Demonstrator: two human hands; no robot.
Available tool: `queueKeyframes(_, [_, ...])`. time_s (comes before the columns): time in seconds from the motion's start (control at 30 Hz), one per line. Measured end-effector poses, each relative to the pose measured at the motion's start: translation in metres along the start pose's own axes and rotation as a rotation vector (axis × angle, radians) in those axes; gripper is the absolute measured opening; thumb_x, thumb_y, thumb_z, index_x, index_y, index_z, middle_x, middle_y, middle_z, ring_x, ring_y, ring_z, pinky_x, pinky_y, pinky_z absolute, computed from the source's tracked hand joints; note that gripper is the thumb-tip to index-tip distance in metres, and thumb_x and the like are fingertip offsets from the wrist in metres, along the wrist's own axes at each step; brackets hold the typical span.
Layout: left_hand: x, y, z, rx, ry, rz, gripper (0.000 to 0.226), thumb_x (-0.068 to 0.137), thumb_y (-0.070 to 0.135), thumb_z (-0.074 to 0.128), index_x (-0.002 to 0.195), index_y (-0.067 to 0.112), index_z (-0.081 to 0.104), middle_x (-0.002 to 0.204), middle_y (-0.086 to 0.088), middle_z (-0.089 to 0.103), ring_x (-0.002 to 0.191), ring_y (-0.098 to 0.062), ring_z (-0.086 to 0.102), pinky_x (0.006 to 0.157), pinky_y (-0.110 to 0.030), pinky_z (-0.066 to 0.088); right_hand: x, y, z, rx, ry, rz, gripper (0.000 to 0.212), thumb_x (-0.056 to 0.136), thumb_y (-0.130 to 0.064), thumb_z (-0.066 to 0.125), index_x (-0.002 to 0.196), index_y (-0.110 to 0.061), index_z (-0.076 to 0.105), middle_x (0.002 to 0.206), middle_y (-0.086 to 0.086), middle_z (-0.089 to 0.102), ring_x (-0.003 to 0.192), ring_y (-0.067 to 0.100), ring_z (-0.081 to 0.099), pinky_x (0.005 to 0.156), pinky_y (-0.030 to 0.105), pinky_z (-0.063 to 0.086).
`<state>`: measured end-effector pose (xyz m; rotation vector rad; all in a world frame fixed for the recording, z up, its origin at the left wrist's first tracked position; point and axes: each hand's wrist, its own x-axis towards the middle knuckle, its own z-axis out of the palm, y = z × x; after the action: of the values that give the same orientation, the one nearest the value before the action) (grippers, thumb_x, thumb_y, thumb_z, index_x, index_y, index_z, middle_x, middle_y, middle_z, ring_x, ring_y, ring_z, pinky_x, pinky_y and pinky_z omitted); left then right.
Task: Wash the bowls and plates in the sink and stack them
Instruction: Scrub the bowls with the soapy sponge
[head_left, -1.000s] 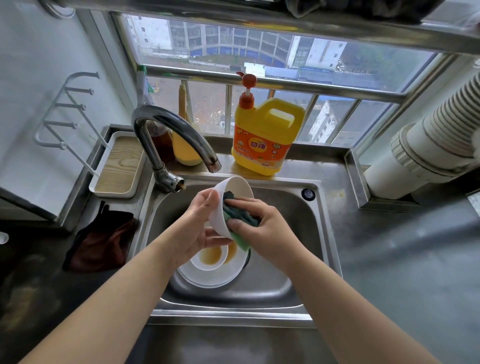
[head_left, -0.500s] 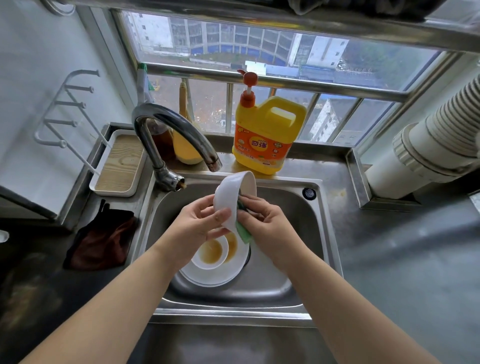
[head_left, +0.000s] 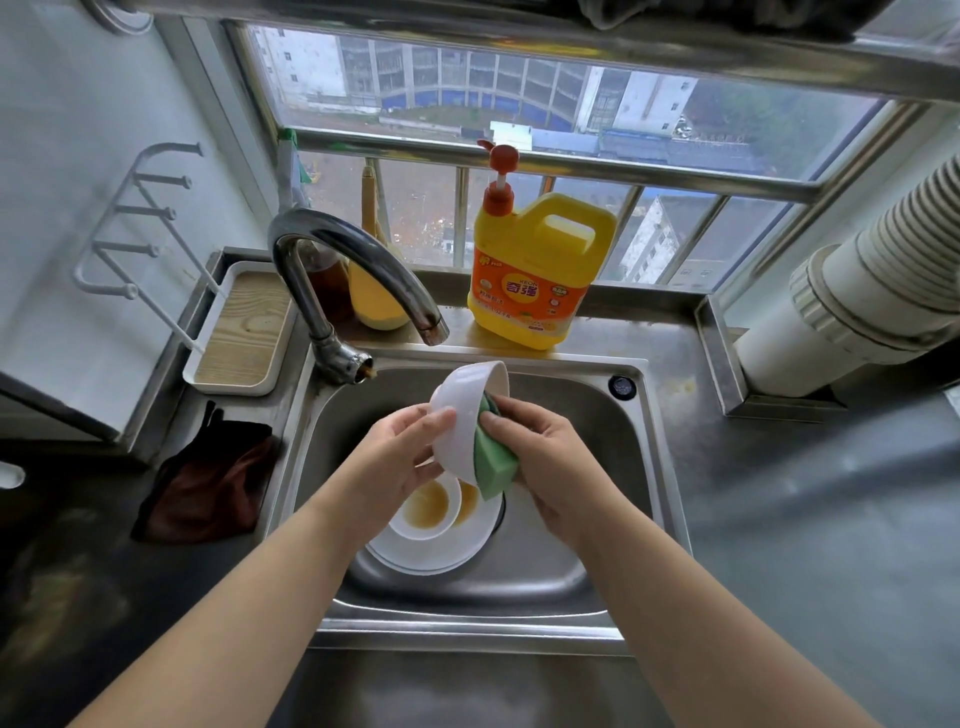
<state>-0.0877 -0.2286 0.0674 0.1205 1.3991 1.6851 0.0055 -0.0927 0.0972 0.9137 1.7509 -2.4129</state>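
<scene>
Scrubbing step. Left hand (head_left: 402, 457) grips white bowl (head_left: 460, 415), tipped on edge above sink (head_left: 644, 467). Right hand (head_left: 553, 462) presses green sponge (head_left: 493, 462) against it. Soiled small bowl (head_left: 428, 506) on plate (head_left: 431, 558) below: probably next, after rinsing under tap (head_left: 358, 260).

Sink (head_left: 644, 467) at centre; plate (head_left: 415, 558) in its basin, small bowl (head_left: 426, 512) on the plate. Faucet (head_left: 332, 270) at far left rim. Detergent bottle (head_left: 535, 275) on the ledge behind. Tray (head_left: 244, 332) left of sink, cloth (head_left: 208, 483) nearer, in front of the tray.
</scene>
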Motion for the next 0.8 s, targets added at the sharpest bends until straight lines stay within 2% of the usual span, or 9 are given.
queueKeyframes(0.1, [0.000,-0.003,-0.004,-0.091,-0.006,0.034,0.089,0.052,0.045,0.089,0.127,0.016,0.051,0.108,-0.014,0.068,0.097,-0.025,0.068,0.075,-0.034,0.057,-0.002,-0.003,0.001,-0.039,-0.035,-0.029,0.022,0.093,-0.015,0.059,0.112,-0.018,0.067,0.104,0.006,0.071,0.093,0.018,0.067,0.085,0.032,0.055])
queueKeyframes(0.23, [-0.002,0.011,-0.002,-0.064,-0.019,0.014,0.054,0.082,0.045,0.066,0.130,0.024,0.055,0.106,-0.013,0.069,0.088,-0.024,0.070,0.070,-0.035,0.059,-0.005,0.001,0.003,-0.322,-0.086,-0.172,0.033,0.089,-0.007,0.063,0.111,-0.032,0.064,0.128,-0.009,0.054,0.119,0.011,0.052,0.103,0.031,0.044])
queueKeyframes(0.33, [0.001,0.026,-0.004,0.150,0.016,-0.166,0.063,0.075,0.056,0.055,0.123,0.014,0.059,0.093,-0.018,0.073,0.079,-0.029,0.072,0.067,-0.036,0.060,-0.007,0.003,0.001,-0.602,-0.136,-0.258,0.040,0.086,-0.004,0.063,0.114,-0.032,0.064,0.138,-0.008,0.043,0.126,0.004,0.040,0.108,0.021,0.033])
queueKeyframes(0.4, [0.002,0.028,-0.003,0.277,0.042,-0.279,0.073,0.069,0.065,0.051,0.118,0.011,0.059,0.090,-0.020,0.073,0.079,-0.031,0.072,0.068,-0.038,0.060,-0.007,0.004,0.000,-0.636,-0.132,-0.244,0.038,0.086,-0.005,0.064,0.118,-0.025,0.066,0.138,-0.008,0.045,0.125,0.004,0.042,0.108,0.022,0.035])
queueKeyframes(0.5, [0.003,0.024,0.000,0.278,0.070,-0.281,0.078,0.069,0.070,0.045,0.117,0.011,0.060,0.091,-0.018,0.073,0.080,-0.030,0.072,0.071,-0.038,0.060,-0.006,0.001,0.001,-0.496,-0.088,-0.189,0.034,0.086,-0.012,0.066,0.116,-0.029,0.067,0.127,-0.007,0.057,0.114,0.008,0.055,0.099,0.027,0.047])
queueKeyframes(0.57, [0.002,0.018,-0.002,0.197,0.028,-0.261,0.078,0.071,0.071,0.046,0.122,0.013,0.059,0.102,-0.020,0.071,0.093,-0.032,0.070,0.082,-0.043,0.057,-0.004,-0.001,0.001,-0.329,-0.073,-0.131,0.031,0.088,-0.011,0.065,0.110,-0.032,0.067,0.111,-0.001,0.068,0.098,0.011,0.065,0.089,0.027,0.053])
queueKeyframes(0.63, [-0.001,0.011,-0.007,0.080,-0.080,-0.206,0.080,0.070,0.069,0.060,0.132,0.020,0.054,0.119,-0.020,0.064,0.107,-0.032,0.065,0.090,-0.045,0.054,-0.004,-0.004,0.002,-0.199,-0.053,-0.071,0.026,0.089,-0.010,0.064,0.105,-0.031,0.067,0.100,0.002,0.072,0.089,0.012,0.068,0.082,0.027,0.055])
queueKeyframes(0.7, [-0.002,0.004,-0.012,-0.047,-0.181,-0.128,0.090,0.061,0.052,0.083,0.139,0.027,0.047,0.130,-0.017,0.057,0.113,-0.030,0.061,0.086,-0.043,0.055,-0.003,-0.005,0.001,-0.104,-0.057,-0.042,0.022,0.090,-0.012,0.062,0.105,-0.026,0.069,0.101,0.005,0.073,0.090,0.015,0.068,0.081,0.029,0.055])
queueKeyframes(0.8, [-0.001,0.000,-0.012,-0.116,-0.201,-0.027,0.097,0.054,0.035,0.092,0.139,0.029,0.045,0.129,-0.018,0.054,0.113,-0.034,0.060,0.080,-0.043,0.056,-0.002,-0.007,0.003,0.012,-0.093,-0.008,0.021,0.092,-0.014,0.059,0.110,-0.018,0.069,0.102,0.007,0.072,0.092,0.018,0.067,0.083,0.033,0.056])
